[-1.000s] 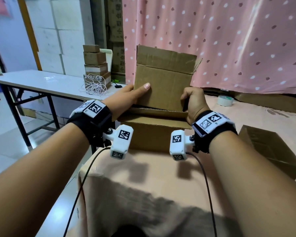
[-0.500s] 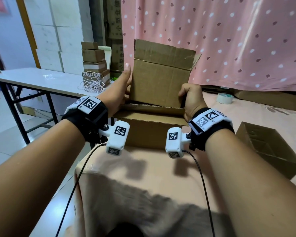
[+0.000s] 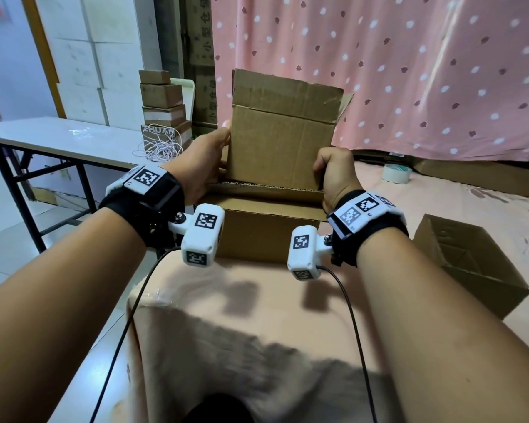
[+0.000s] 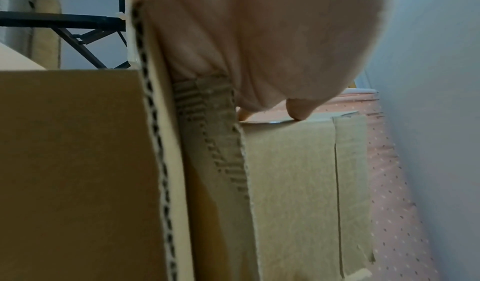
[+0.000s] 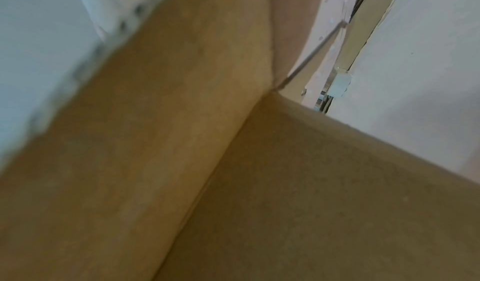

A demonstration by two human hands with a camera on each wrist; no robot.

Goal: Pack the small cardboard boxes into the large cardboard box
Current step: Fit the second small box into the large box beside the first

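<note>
A small brown cardboard box (image 3: 281, 141) stands upright with its top flaps up and its lower end inside the large cardboard box (image 3: 266, 233) on the pink-covered surface. My left hand (image 3: 208, 157) lies with straight fingers against the small box's left side. My right hand (image 3: 333, 172) curls round the small box's lower right edge. In the left wrist view my palm (image 4: 272, 39) is pressed beside corrugated cardboard edges (image 4: 161, 162). The right wrist view shows only blurred cardboard (image 5: 285, 182) up close.
Another open cardboard box (image 3: 471, 264) lies tilted on the pink surface at the right. A tape roll (image 3: 396, 172) sits further back. A stack of small boxes (image 3: 162, 96) and a coil of white cord (image 3: 159, 146) are on the white table (image 3: 58, 138) at the left.
My left hand has slid off the small box's front face onto its left side. The right hand keeps its grip at the right edge.
</note>
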